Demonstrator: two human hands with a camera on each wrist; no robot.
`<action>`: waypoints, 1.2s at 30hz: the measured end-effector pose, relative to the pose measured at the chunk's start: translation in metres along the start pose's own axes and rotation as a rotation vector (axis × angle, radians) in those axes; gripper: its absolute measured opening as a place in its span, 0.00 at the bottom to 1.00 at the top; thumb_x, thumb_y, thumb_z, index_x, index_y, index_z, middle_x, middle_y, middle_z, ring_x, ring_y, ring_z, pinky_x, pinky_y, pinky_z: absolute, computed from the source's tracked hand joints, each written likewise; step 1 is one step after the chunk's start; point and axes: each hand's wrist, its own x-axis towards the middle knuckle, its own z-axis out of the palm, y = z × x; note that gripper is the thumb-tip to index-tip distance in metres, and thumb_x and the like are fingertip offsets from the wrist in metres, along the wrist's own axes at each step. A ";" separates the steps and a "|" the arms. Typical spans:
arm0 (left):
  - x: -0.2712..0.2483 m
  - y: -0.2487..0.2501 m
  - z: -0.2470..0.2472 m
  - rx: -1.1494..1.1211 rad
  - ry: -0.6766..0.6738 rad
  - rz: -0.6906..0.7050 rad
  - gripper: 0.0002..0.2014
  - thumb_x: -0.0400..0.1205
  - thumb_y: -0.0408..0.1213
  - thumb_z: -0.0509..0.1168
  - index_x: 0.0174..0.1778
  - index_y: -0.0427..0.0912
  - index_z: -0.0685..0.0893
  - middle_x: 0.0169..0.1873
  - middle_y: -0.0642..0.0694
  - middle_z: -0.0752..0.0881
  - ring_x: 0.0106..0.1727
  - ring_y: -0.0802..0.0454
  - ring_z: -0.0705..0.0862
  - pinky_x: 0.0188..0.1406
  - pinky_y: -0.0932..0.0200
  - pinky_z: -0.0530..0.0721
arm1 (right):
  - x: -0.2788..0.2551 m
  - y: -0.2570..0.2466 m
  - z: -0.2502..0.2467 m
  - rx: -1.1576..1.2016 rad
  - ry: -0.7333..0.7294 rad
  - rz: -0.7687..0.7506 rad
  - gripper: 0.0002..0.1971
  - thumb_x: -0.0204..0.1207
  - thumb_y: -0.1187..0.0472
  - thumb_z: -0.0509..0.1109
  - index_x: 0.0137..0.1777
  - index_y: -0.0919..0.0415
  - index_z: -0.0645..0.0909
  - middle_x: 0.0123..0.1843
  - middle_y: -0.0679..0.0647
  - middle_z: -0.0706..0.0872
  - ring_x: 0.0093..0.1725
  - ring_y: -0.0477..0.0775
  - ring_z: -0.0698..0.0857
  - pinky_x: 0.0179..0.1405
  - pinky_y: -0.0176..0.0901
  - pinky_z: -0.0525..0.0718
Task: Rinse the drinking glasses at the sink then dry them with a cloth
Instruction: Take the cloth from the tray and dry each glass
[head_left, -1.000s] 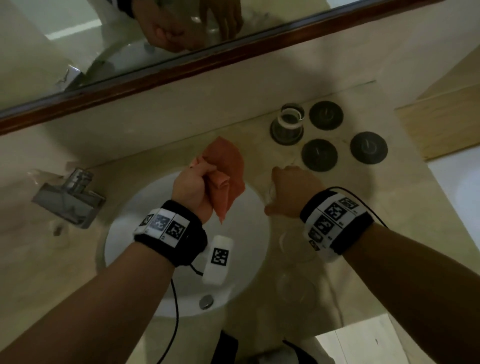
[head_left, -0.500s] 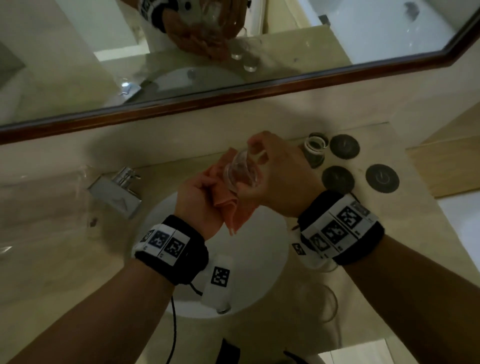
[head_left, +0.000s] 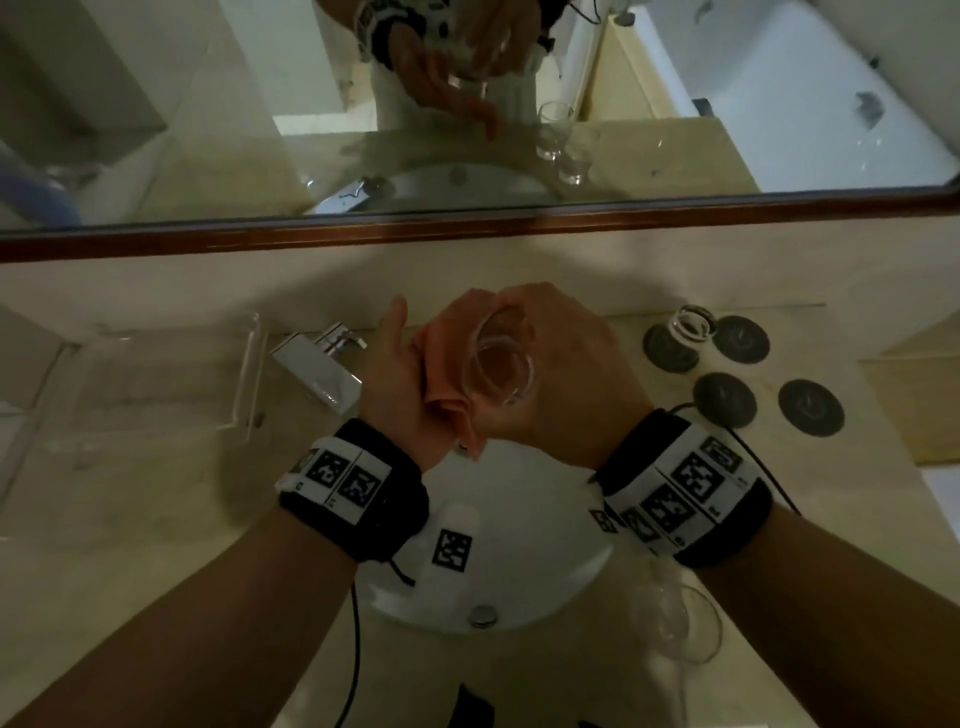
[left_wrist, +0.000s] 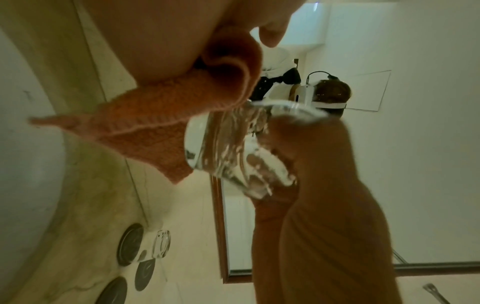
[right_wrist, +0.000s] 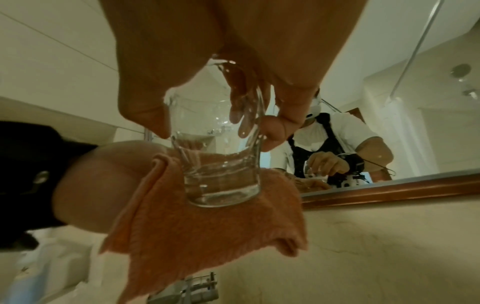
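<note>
My right hand (head_left: 550, 358) grips a clear drinking glass (head_left: 501, 364) by its upper wall and holds it above the white sink (head_left: 524, 525). In the right wrist view the glass (right_wrist: 221, 164) is upright with its base touching the orange cloth (right_wrist: 207, 226). My left hand (head_left: 402, 374) holds the cloth (head_left: 447, 358) bunched in its palm, thumb pointing up. The left wrist view shows the cloth (left_wrist: 155, 123) against the wet glass (left_wrist: 233, 148). Another glass (head_left: 688, 325) stands on a dark coaster at the back right.
Three more dark coasters (head_left: 724, 400) lie on the counter to the right. More clear glasses (head_left: 680, 618) stand near the sink's front right. A chrome faucet (head_left: 317, 364) and a clear tray (head_left: 156, 379) are at the left. A mirror (head_left: 467, 130) runs along the back wall.
My right hand lifted a glass from the counter beside the sink and brought it left to the cloth. My left hand rose a little with the cloth.
</note>
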 end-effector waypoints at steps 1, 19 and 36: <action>-0.001 -0.002 -0.002 0.011 0.002 0.003 0.38 0.87 0.64 0.47 0.70 0.32 0.82 0.59 0.34 0.88 0.56 0.40 0.90 0.52 0.47 0.90 | 0.000 -0.006 0.002 0.009 -0.014 -0.022 0.40 0.56 0.41 0.84 0.68 0.53 0.76 0.61 0.47 0.81 0.56 0.53 0.81 0.55 0.47 0.82; -0.012 0.001 -0.007 0.100 -0.087 0.017 0.34 0.90 0.60 0.43 0.66 0.38 0.86 0.60 0.35 0.90 0.63 0.41 0.89 0.63 0.47 0.87 | 0.004 -0.030 0.009 0.222 0.215 0.050 0.46 0.56 0.44 0.88 0.72 0.57 0.72 0.53 0.35 0.82 0.54 0.38 0.84 0.56 0.39 0.87; -0.018 0.015 0.015 0.389 -0.275 0.352 0.46 0.81 0.70 0.35 0.80 0.36 0.70 0.33 0.38 0.84 0.28 0.36 0.75 0.17 0.51 0.71 | 0.008 -0.028 -0.015 0.546 0.315 0.270 0.37 0.58 0.49 0.88 0.66 0.48 0.74 0.60 0.42 0.85 0.61 0.43 0.86 0.57 0.50 0.91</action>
